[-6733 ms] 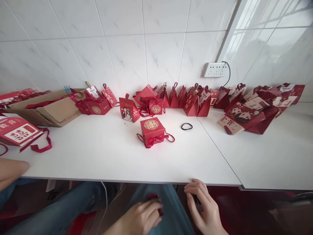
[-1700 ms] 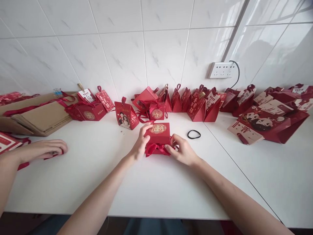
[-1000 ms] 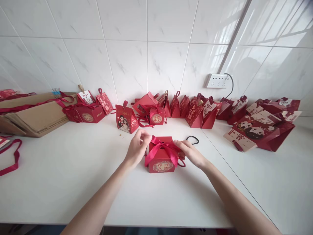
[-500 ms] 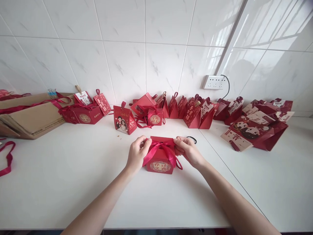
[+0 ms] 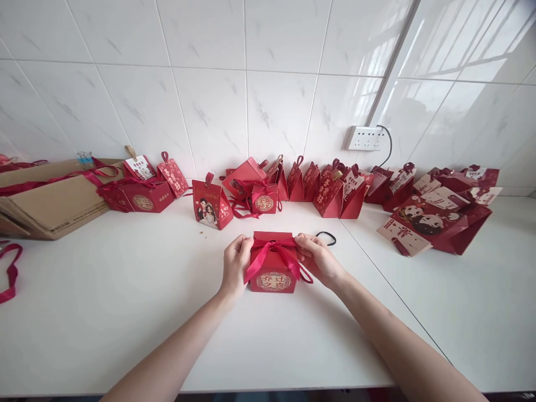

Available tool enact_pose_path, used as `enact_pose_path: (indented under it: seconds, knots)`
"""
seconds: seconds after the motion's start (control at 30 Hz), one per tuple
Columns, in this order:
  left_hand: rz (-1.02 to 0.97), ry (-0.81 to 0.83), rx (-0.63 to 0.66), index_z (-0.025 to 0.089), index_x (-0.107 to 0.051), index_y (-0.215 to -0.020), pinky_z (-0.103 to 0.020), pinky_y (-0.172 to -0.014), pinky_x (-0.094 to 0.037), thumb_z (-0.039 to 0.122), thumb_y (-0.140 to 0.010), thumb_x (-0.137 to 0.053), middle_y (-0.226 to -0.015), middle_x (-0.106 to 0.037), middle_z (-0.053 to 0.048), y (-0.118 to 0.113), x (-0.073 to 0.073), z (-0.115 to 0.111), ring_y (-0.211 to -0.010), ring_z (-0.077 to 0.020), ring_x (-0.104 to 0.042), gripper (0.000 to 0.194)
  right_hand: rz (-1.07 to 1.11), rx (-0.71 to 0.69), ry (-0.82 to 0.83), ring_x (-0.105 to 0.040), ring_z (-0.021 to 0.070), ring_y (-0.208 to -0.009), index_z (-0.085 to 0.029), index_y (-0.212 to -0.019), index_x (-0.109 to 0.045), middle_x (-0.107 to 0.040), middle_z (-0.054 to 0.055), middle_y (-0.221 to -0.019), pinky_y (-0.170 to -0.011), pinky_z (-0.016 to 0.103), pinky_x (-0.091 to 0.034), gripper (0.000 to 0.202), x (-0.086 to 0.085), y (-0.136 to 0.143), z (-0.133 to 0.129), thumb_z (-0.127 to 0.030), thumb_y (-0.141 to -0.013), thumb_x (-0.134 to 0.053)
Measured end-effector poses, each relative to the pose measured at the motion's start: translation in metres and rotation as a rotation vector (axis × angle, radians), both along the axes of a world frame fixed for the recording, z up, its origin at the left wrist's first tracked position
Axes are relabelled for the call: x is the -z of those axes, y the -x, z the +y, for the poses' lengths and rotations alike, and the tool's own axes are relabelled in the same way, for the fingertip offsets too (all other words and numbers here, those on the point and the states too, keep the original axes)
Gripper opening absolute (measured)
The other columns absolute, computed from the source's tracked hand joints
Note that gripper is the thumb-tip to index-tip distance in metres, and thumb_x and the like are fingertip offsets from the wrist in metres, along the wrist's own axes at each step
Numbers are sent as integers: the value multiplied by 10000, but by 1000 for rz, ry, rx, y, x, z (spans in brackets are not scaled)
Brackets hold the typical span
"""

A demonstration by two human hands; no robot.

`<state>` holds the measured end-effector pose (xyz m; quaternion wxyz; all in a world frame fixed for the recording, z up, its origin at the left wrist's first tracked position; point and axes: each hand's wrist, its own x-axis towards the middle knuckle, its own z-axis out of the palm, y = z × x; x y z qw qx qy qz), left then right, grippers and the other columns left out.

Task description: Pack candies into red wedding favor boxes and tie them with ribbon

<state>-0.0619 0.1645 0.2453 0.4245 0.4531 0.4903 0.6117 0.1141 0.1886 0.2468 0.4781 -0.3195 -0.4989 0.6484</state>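
A small red gift box (image 5: 274,282) stands upright on the white table, a gold round emblem with Chinese characters on its front. Around its upper part runs a red satin ribbon (image 5: 260,261), tied in front with two tails hanging down. At the box's left edge my left hand (image 5: 237,265) is closed on the ribbon, fingertips partly hidden. My right hand (image 5: 319,258) pinches the ribbon at the right edge, thumb uppermost. Below it a twisted red cord handle (image 5: 306,274) sticks out from the box's side.
A black loop (image 5: 327,239) lies behind my right hand. Several red gift boxes line the tiled wall, including one with a printed couple (image 5: 211,206). A brown cardboard box (image 5: 62,209) stands left, more red packages (image 5: 444,223) right. A power socket (image 5: 368,138) is on the wall.
The left thumb has come down from above the ribbon to the box's side edge. Both hands still grip at the sides, and the box remains nearly in place.
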Motion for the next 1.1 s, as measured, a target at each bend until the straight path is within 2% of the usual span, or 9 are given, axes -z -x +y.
enact_pose_path:
  seconds: [0.37, 0.47, 0.53, 0.6, 0.67, 0.83, 1.1]
  knots:
    - [59, 17, 12, 194, -263, -515, -209, -440, -245, 301, -700, -513, -506, -262, 57, 4, 1, 6, -466, -70, -274, 329, -56, 54, 136, -339, 78, -493, -186, -581, -416, -314, -58, -552, -502, 238, -328, 442, 7, -1, 3, -508, -657, -708]
    - [51, 28, 28, 195, -390, -594, -209, -477, -317, 296, -691, -510, -565, -376, 49, 7, 3, 9, -492, -81, -359, 185, -61, 44, 139, -329, 74, -485, -186, -550, -395, -322, -55, -549, -486, 236, -314, 462, 5, -1, 3, -507, -649, -713]
    - [72, 7, 7, 203, -486, -752, -231, -553, -401, 289, -694, -514, -739, -511, 12, 9, 4, 11, -600, -110, -484, 108, -60, 39, 140, -338, 77, -489, -185, -548, -400, -335, -52, -552, -487, 236, -314, 459, 5, 0, 3, -507, -650, -711]
    - [118, -17, 20, 215, -522, -908, -272, -661, -455, 287, -713, -503, -978, -561, -43, 11, 6, 13, -783, -156, -567, 209, -51, 43, 147, -349, 79, -495, -183, -549, -411, -349, -50, -554, -491, 234, -318, 454, 5, 0, 3, -503, -643, -718]
    - [150, -27, 76, 219, -526, -977, -306, -732, -466, 303, -740, -478, -1086, -556, -70, 11, 8, 14, -916, -197, -577, 257, -45, 53, 158, -358, 81, -502, -181, -542, -412, -366, -47, -555, -495, 231, -321, 459, 5, 0, 3, -502, -631, -727]
    - [78, -18, 156, 208, -491, -1007, -331, -788, -459, 353, -745, -491, -1035, -580, -66, 9, 8, 12, -1007, -230, -563, 299, -60, 52, 167, -355, 81, -498, -182, -529, -409, -391, -44, -547, -479, 231, -303, 461, 4, 0, 1, -504, -639, -720]
    - [-21, 10, 194, 206, -471, -1000, -297, -758, -459, 373, -708, -545, -999, -585, -38, 6, 1, 10, -904, -191, -584, 344, -53, 31, 167, -367, 87, -516, -181, -524, -429, -403, -40, -547, -500, 237, -303, 443, 6, 0, 2, -497, -658, -709]
